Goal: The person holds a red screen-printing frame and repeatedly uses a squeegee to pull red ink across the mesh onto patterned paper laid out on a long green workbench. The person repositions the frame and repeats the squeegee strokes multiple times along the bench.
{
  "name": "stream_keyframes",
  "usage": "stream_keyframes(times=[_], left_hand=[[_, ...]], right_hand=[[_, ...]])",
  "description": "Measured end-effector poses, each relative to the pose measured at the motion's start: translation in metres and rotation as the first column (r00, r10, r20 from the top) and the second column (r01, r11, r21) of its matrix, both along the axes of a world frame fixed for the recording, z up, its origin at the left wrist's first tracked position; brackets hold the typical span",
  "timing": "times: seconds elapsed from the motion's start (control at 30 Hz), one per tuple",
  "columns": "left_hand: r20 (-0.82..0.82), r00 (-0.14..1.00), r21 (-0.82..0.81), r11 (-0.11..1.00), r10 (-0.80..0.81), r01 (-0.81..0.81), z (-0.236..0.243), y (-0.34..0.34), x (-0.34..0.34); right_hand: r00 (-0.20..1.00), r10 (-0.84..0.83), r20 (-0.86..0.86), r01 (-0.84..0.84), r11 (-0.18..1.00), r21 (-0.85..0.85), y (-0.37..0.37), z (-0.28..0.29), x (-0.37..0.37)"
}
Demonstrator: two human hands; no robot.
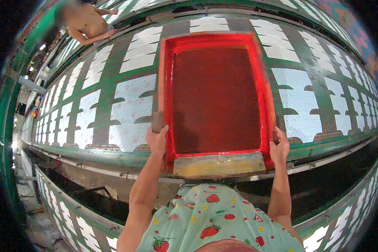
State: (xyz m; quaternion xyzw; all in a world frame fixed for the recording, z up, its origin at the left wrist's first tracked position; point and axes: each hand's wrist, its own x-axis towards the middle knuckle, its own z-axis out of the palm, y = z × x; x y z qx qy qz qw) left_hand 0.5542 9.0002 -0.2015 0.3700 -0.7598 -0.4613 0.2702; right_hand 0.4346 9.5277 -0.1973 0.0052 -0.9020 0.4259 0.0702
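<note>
A printing screen (214, 96) with a dark red mesh and a bright red, ink-smeared border lies across the long green table (151, 153). My left hand (157, 136) is closed on a greyish-brown handle block (158, 119) at the screen's near left side. On the opposite side, my right hand (279, 143) grips a darker handle, partly hidden by its fingers. White cut pieces (130, 107) with faint pink prints lie in rows to the left; others (294, 101) with small speckled prints sit to the right.
Another person (90, 25) with bare arms leans at the far side, upper left. More tables with white pieces (63, 210) run behind me and beyond. A dark gap (319, 168) and a pale rail lie along the near edge. My strawberry-patterned clothing (214, 218) fills the bottom middle.
</note>
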Motion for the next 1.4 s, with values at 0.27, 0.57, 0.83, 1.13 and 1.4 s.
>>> stream_keyframes(times=[0.27,0.57,0.83,1.13,1.4], left_hand=[[0.072,0.997,-0.051,0.999,-0.015,0.019,0.015,0.014,-0.006],[0.25,0.968,-0.093,0.994,-0.027,0.051,-0.004,0.005,-0.009],[0.245,0.97,-0.133,0.99,-0.007,0.041,-0.01,0.005,-0.008],[-0.195,0.978,-0.07,0.996,-0.071,0.059,-0.029,0.003,-0.007],[-0.188,0.975,0.07,0.989,-0.114,0.129,-0.023,0.002,-0.004]], right_hand=[[0.988,0.116,-0.103,-0.078,0.946,0.314,-0.004,0.029,0.017],[0.567,0.822,0.051,-0.757,0.495,0.426,-0.095,0.082,0.122],[0.606,0.794,0.053,-0.668,0.472,0.575,-0.165,0.089,0.104],[0.686,0.664,0.299,-0.7,0.488,0.522,-0.181,0.114,0.104],[0.744,0.663,0.076,-0.555,0.551,0.623,-0.186,0.082,0.142]])
